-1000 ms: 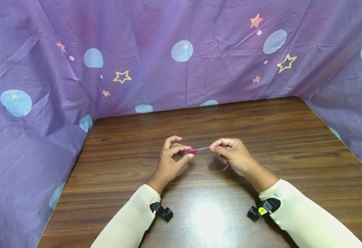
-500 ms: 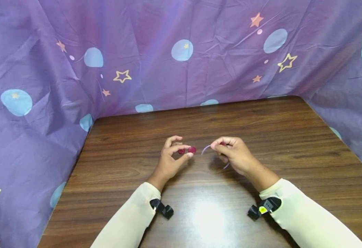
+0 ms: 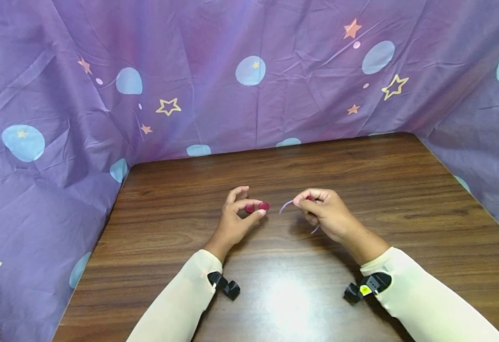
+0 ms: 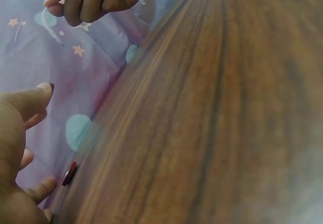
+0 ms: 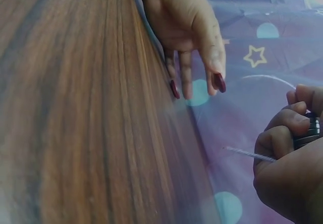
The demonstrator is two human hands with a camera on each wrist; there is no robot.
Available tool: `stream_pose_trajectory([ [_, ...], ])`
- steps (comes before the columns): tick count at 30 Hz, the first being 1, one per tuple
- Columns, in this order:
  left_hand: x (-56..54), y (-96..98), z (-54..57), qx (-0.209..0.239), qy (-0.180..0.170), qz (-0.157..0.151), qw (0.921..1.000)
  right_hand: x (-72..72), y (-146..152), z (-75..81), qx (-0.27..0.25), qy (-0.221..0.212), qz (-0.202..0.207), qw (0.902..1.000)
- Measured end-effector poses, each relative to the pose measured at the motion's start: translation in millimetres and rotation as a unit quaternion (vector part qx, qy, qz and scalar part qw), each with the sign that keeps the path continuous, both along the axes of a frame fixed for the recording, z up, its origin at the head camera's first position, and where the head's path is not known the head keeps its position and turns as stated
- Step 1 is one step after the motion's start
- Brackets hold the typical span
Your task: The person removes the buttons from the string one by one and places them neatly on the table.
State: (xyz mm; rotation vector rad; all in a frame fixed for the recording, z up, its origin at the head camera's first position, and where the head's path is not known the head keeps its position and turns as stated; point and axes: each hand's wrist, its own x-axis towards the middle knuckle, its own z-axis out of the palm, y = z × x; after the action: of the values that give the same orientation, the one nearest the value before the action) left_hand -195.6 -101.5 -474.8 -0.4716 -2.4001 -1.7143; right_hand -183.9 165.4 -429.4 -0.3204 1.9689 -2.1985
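Note:
Between thumb and forefinger my left hand (image 3: pixel 232 218) pinches a round, dark red button (image 3: pixel 264 206) by its edge. A second dark red button (image 5: pixel 174 89) is by the tabletop, near that hand's other fingers. My right hand (image 3: pixel 330 213) grips a thin purple cord (image 3: pixel 286 205), whose short free end curves out from the fingertips towards the pinched button, with a gap between them. The cord's other end (image 5: pixel 250 154) sticks out below the curled fingers. Inside the same hand sits a stack of buttons (image 5: pixel 312 129), mostly hidden by the fingers.
Wood-grain tabletop (image 3: pixel 168 285) spreads under both hands, with a bright glare spot near the front. A purple curtain (image 3: pixel 215 114) with stars and blue dots hangs along the back and sides. Each sleeve carries a small black wrist camera (image 3: pixel 224 285).
One second ago the cord stretched straight to the button in my left hand. It has come away from it and now bends down freely. My right hand has shifted slightly right.

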Motion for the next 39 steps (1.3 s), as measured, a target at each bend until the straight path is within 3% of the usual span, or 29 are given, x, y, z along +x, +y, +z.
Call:
stream_pose_trajectory([
  [7,-5.2,3.1,1.0,-0.005,-0.002,0.005,1.0,0.2,8.0,1.0,-0.023,-0.002,0.046,0.9986],
  [15,-8.9,6.1,2.4,-0.029,-0.003,0.01,0.9995,0.1,11.5,2.7,-0.1,-0.008,0.105,0.9894],
  [23,-10.9,10.8,2.6,-0.072,-0.015,0.038,0.9966,0.2,12.2,3.4,-0.096,-0.004,0.121,0.988],
  [39,-15.3,23.3,0.0,-0.09,-0.032,0.069,0.993,-1.9,15.4,-1.6,-0.098,0.044,0.124,0.9864],
])
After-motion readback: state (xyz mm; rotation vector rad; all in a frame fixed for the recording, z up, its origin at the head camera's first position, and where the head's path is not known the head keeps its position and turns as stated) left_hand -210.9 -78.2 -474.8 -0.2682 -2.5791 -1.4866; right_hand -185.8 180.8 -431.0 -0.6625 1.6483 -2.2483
